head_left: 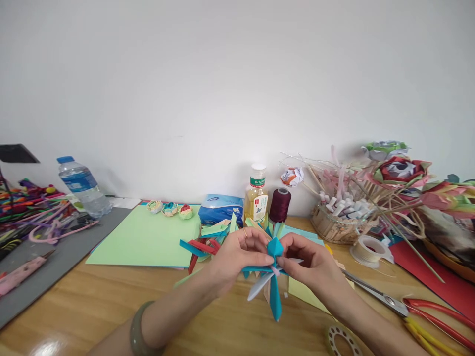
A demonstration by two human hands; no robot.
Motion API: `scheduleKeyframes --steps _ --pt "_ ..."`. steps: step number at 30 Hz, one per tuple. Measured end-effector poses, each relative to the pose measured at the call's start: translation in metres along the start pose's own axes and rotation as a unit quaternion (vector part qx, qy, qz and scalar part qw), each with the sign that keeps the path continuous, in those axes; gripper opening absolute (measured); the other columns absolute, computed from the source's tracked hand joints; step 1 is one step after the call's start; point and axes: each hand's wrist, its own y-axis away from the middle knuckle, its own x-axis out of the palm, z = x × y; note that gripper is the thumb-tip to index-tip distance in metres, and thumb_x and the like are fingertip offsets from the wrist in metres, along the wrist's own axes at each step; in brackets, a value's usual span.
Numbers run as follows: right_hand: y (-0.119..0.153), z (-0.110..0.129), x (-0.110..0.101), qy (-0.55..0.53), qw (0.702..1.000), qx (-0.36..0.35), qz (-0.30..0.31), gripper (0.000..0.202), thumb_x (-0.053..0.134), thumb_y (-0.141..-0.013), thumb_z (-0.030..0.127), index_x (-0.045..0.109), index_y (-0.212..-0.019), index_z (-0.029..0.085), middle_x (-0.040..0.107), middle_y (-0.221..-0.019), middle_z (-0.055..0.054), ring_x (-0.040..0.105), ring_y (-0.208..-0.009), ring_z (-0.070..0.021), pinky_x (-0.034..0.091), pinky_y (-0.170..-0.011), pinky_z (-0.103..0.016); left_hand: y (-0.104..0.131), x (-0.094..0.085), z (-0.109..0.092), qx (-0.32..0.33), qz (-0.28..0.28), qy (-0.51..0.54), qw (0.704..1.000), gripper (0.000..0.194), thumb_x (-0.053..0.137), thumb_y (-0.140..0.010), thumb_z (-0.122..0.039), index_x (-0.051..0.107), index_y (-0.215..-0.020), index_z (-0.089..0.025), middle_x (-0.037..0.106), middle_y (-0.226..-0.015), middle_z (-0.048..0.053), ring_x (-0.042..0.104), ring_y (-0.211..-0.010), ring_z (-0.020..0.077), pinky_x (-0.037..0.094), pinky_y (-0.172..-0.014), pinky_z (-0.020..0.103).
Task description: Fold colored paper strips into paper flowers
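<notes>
Both hands meet above the desk (111, 301) near the middle of the view. The left hand (237, 257) and right hand (311, 262) each pinch with closed fingers a blue paper fold (275, 269), which hangs between them. At 2 o'clock from the fold a basket (334, 227) holds white paper rolls and twigs. At 12 o'clock stand one juice bottle (256, 195) and one thread spool (280, 204). At 10 o'clock one water bottle (82, 187) leans, with three small paper flowers (169, 208) nearer
</notes>
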Motion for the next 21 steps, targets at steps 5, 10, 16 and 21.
scheduleKeyframes --steps 5,10,16,21 --pt "-0.0008 -0.0019 0.0008 -0.037 0.999 0.020 0.013 0.021 0.065 -0.072 0.038 0.056 -0.070 0.018 0.057 -0.065 0.003 0.053 -0.062 -0.0114 0.044 -0.061 -0.025 0.0003 0.0006 -0.0005 -0.013 0.007 0.003 1.000 0.027 0.080 -0.051 -0.022 0.061 -0.068 -0.013 0.062 -0.062 -0.001 0.058 -0.058 0.0098 0.044 -0.061 0.023" --pt "-0.0014 -0.0053 -0.0011 -0.041 0.999 -0.001 0.018 0.024 0.066 -0.072 0.039 0.056 -0.069 0.018 0.056 -0.064 0.003 0.052 -0.059 -0.0101 0.043 -0.057 -0.022 -0.0014 -0.0019 0.0008 -0.029 0.019 0.021 0.999 0.025 0.079 -0.053 -0.021 0.064 -0.071 -0.011 0.064 -0.066 0.001 0.060 -0.060 0.0109 0.046 -0.065 0.025" --pt "0.0014 -0.0021 -0.0003 0.041 0.998 -0.047 0.011 0.017 0.060 -0.078 0.034 0.058 -0.073 0.018 0.056 -0.065 0.002 0.051 -0.061 -0.0113 0.042 -0.056 -0.023 -0.0003 -0.0021 -0.0003 -0.028 0.011 0.006 1.000 0.022 0.078 -0.054 -0.021 0.063 -0.067 -0.012 0.064 -0.066 0.002 0.060 -0.062 0.0115 0.046 -0.065 0.026" --pt "0.0028 -0.0005 0.0018 0.102 0.990 -0.093 -0.005 0.009 0.056 -0.079 0.026 0.056 -0.075 0.019 0.058 -0.066 0.002 0.055 -0.061 -0.0121 0.045 -0.058 -0.024 0.0034 0.0014 -0.0020 0.013 -0.008 -0.034 0.999 0.016 0.073 -0.058 -0.015 0.058 -0.065 -0.013 0.062 -0.063 -0.002 0.059 -0.059 0.0090 0.046 -0.061 0.022"
